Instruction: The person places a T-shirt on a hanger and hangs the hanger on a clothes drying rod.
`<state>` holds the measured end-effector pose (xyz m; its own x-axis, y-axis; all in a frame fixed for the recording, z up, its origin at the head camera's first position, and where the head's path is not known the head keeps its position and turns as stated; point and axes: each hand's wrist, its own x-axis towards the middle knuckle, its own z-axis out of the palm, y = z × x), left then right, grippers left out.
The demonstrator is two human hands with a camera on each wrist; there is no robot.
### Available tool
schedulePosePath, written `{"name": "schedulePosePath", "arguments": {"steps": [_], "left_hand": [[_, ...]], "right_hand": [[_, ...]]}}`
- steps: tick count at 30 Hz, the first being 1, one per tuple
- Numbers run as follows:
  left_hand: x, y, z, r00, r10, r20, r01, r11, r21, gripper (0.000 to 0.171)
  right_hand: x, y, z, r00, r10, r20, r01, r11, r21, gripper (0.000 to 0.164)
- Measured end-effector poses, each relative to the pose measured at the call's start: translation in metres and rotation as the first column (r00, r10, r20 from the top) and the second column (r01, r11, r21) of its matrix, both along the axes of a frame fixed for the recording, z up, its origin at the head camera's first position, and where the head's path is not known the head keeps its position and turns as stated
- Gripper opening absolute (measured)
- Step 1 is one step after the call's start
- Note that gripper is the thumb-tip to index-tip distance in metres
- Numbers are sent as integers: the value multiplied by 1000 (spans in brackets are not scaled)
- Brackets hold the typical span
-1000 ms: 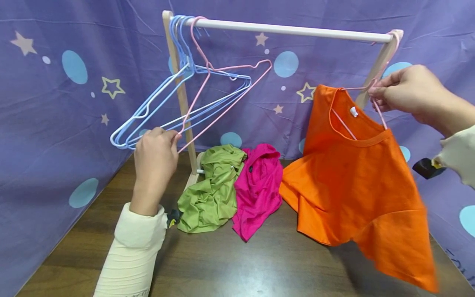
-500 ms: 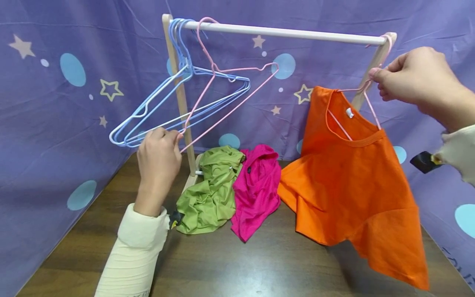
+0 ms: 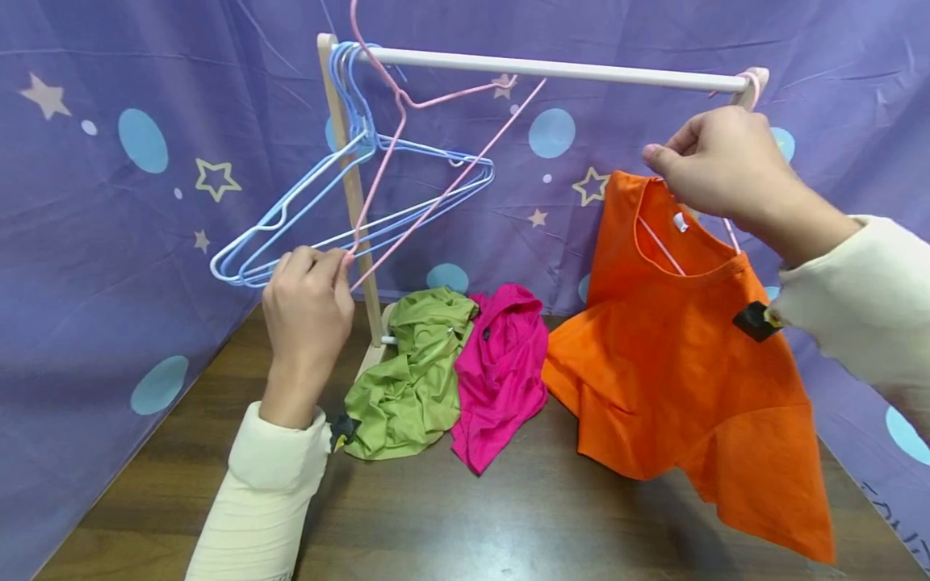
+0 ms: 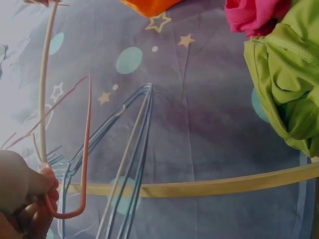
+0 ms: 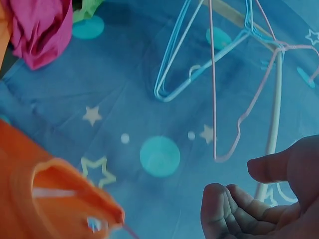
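My left hand (image 3: 308, 298) pinches the lower left corner of a pink wire hanger (image 3: 401, 121). That hanger stands tilted, its hook rising above the white rail (image 3: 552, 68) and partly out of the head view. In the right wrist view my right hand (image 5: 269, 194) holds nothing, thumb apart from loosely bent fingers. From the head camera it covers part of the hanger inside an orange T-shirt (image 3: 697, 347). This second pink hanger (image 3: 751, 87) hooks at the rail's right end. Several blue and white hangers (image 3: 286, 206) hang at the rail's left end.
A crumpled green garment (image 3: 414, 379) and a magenta one (image 3: 501, 371) lie on the brown wooden table (image 3: 465, 524) below the rail. Wooden posts (image 3: 356, 194) carry the rail. Behind stands a purple curtain (image 3: 174, 298) with stars and dots.
My right hand has let go of the T-shirt's hanger and moved left. In my left hand the pink hanger has tilted, its hook lifted off the rail and its far end raised.
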<state>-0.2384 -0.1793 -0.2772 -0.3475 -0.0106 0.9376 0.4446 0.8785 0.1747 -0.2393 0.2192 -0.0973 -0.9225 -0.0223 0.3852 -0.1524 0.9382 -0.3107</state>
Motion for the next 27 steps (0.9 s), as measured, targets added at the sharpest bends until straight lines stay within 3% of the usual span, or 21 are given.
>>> {"name": "schedulePosePath", "arguments": {"steps": [8,16,27], "left_hand": [[6,4,4,999,-29,14,30,1000,-10,14],[7,4,7,999,-42,35,42,999,-19,11],[6,2,5,993,-87,74,92,993,-68,10]], "right_hand": [[-18,-36,-39,992,113,-58,-114,993,-19,40],[-34,-52,-79,977,195,-89,-203,976,-80,35],[-56,-53,-140,979,175,-106,-196,952,-235,24]]}}
